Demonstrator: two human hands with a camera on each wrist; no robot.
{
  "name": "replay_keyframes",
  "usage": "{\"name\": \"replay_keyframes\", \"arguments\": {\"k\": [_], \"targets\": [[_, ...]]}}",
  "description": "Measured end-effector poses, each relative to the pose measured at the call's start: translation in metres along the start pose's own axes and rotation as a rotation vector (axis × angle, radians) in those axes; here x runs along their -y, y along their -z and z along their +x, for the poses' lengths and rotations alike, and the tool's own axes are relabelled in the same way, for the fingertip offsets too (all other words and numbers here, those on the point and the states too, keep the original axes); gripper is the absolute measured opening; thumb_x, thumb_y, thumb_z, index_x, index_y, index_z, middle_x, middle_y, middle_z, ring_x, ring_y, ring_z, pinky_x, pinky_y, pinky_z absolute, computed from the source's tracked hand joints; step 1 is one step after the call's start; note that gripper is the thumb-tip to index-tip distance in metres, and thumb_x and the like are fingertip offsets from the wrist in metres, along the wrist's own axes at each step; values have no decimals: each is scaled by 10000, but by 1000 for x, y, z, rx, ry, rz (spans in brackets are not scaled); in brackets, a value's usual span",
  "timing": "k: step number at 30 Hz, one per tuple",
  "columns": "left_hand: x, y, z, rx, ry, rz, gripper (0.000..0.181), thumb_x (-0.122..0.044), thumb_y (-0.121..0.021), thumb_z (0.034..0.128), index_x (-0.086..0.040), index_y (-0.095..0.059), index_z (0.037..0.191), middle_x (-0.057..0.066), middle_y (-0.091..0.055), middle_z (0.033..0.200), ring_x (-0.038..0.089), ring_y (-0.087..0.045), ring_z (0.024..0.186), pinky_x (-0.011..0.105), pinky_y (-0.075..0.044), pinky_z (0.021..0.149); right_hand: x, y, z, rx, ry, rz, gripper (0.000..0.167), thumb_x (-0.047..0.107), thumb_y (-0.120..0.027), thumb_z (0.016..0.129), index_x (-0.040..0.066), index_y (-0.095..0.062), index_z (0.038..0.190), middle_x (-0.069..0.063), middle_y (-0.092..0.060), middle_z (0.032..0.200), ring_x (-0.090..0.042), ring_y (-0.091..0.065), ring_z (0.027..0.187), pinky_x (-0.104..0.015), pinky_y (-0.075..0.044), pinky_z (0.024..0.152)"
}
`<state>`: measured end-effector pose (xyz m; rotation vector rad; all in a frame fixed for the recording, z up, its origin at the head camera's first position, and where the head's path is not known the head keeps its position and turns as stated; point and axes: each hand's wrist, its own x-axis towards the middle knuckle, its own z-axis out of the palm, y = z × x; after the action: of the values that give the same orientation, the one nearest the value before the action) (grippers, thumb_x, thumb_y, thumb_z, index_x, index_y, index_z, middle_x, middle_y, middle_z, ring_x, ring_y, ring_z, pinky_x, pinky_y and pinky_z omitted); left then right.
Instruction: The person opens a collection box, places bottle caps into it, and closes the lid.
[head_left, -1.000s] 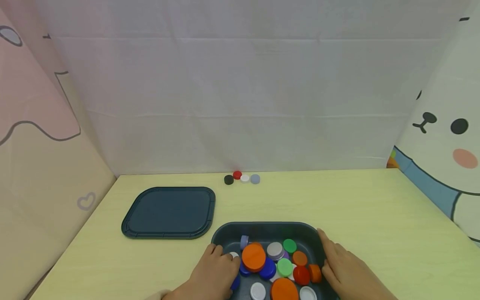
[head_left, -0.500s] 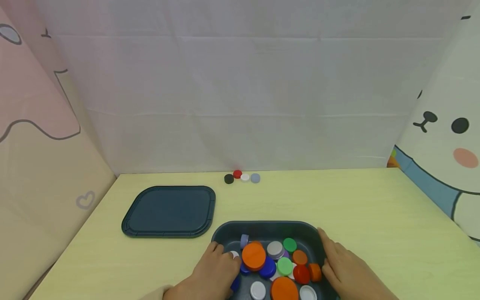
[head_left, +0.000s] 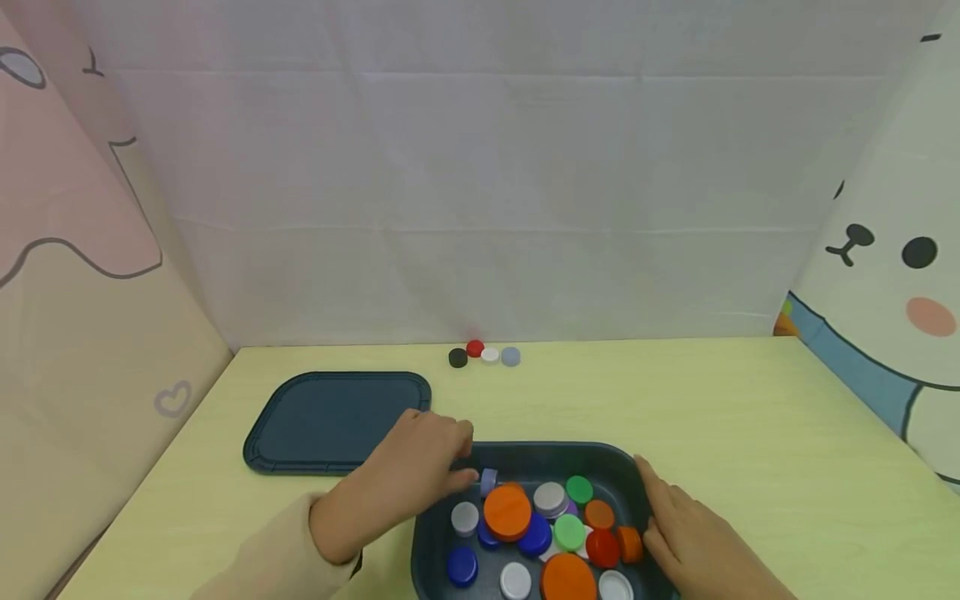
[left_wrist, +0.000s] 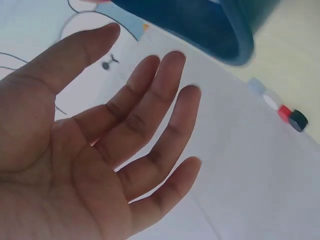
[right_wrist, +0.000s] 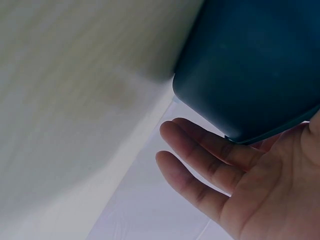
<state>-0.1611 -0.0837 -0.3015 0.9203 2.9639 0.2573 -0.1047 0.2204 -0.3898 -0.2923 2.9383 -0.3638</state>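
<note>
A deep dark blue container (head_left: 555, 454) near the front of the table holds several bottle caps, among them a large orange cap (head_left: 507, 512), a red cap (head_left: 603, 550), a light green cap (head_left: 569, 533) and a blue cap (head_left: 462, 567). My left hand (head_left: 408, 467) hovers over the container's far left corner, fingers loosely bent; the left wrist view shows its palm (left_wrist: 85, 150) with nothing in it. At the container's right wall, my right hand (head_left: 697, 537) holds the rim, its thumb on the inner side. Several of its fingers (right_wrist: 195, 192) extend outside the wall.
A flat dark blue lid or tray (head_left: 337, 425) lies at the left, partly behind the left hand. Farther back, a black cap (head_left: 458, 357), a red cap (head_left: 475, 348), a white cap (head_left: 490, 356) and a pale blue cap (head_left: 511, 357) sit by the cloth backdrop (head_left: 487, 208).
My left hand has let go of the container's left side and risen away towards its far left corner, uncovering a white cap and a blue cap. The right hand stays put.
</note>
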Motion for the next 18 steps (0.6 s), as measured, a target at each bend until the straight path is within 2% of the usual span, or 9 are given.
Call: {"name": "replay_keyframes", "arguments": {"k": [4, 9, 15, 18], "targets": [[15, -2, 19, -77, 76, 20, 229, -294, -733, 752, -106, -621, 819, -21, -617, 695, 138, -545, 639, 368, -430, 692, 0, 1, 1, 21, -17, -6, 667, 245, -532, 876, 50, -226, 1436, 35, -548, 1019, -101, -436, 773, -363, -505, 801], [33, -5, 42, -143, 155, 48, 286, -281, -734, 755, -89, -637, 945, 35, -666, 815, 203, -596, 719, 410, -458, 718, 1, 1, 1, 13, -14, -14, 663, 242, -531, 873, 55, -232, 1434, 70, -498, 896, -89, -416, 743, -305, -494, 744], [51, -12, 67, -128, 224, 68, 342, -267, -707, 783, -75, -610, 1049, 79, -672, 968, 283, -610, 850, 459, -461, 767, 0, 0, 1, 4, -7, -23, 664, 252, -535, 871, 58, -239, 1433, 84, -480, 868, -76, -410, 737, -276, -483, 715], [60, -18, 79, -131, 241, 80, 346, -255, -696, 792, -64, -600, 1064, 94, -669, 982, 294, -618, 862, 474, -466, 774, -1, 0, 0, -5, -5, -26, 660, 251, -538, 867, 58, -251, 1430, 92, -480, 864, -68, -407, 735, -271, -483, 716]]}}
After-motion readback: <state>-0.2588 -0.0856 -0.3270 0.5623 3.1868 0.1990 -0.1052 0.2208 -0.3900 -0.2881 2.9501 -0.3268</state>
